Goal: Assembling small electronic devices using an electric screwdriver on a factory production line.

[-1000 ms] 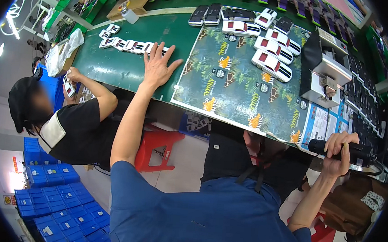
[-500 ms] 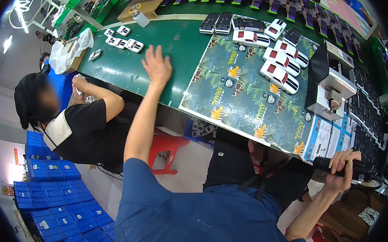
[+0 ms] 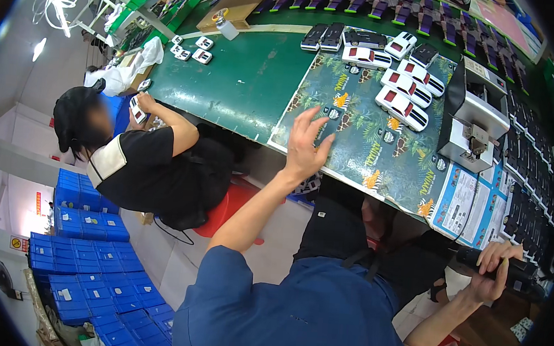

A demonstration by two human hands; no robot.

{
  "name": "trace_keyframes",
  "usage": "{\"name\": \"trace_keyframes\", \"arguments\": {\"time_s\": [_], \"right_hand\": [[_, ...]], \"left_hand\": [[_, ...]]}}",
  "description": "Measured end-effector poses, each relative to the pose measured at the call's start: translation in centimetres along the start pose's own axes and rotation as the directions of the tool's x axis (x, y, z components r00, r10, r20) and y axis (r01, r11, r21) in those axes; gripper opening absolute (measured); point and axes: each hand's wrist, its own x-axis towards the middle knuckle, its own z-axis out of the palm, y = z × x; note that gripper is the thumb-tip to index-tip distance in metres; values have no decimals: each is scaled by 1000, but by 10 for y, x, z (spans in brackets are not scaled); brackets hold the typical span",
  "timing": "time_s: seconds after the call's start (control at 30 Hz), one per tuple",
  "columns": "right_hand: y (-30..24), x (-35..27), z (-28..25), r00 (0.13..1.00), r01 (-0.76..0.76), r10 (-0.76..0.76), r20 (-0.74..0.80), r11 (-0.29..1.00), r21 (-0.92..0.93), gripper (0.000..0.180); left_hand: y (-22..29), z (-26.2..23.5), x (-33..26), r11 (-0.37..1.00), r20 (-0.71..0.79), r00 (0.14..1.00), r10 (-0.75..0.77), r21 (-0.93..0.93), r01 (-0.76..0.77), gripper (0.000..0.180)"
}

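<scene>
Wrapping around a black handheld tool, the fingers of the right hand close in a snug hold at the lower right of the frame. The left hand, near the centre, is wide, its fingers spread over the front left edge of a printed animal mat; whether it touches the surface I cannot tell. At centre right, a printed sheet lies beside the mat, and beyond it stands a white and black machine, with rows of black parts along the right edge.

Farther up the mat, white toy cars with black stripes sit close together at upper right of centre, black car-shaped pieces behind them. At the left, a co-worker in black holds another white car. More small cars lie on the green tabletop at upper left, near a bottle. Purple and green pieces line the top.
</scene>
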Motion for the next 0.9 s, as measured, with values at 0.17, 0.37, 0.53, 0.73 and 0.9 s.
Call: {"name": "trace_keyframes", "arguments": {"time_s": [0.17, 0.37, 0.53, 0.73, 0.9], "right_hand": [[-19, -14, -13, 1000, -2, 1, -31, 1000, -28, 18], [-20, -22, 1, 984, -7, -5, -180, 998, -66, 15], [-38, -16, 13, 989, 21, -23, -143, 1000, -16, 23], [-77, -38, -7, 988, 53, -67, -142, 993, -101, 26], [-90, -45, -22, 988, 14, -46, -149, 977, -211, 27]], "left_hand": [[36, 13, -4, 996, -29, 998, 48, -68, -50, 32], [146, 54, -24, 839, 65, 968, 242, -515, -175, 24], [243, 133, 6, 703, 303, 924, 233, -709, 55, 19], [321, 268, 49, 776, 310, 922, 234, -631, 16, 39], [356, 272, 82, 924, 721, 692, 23, -280, 261, 78]]}}
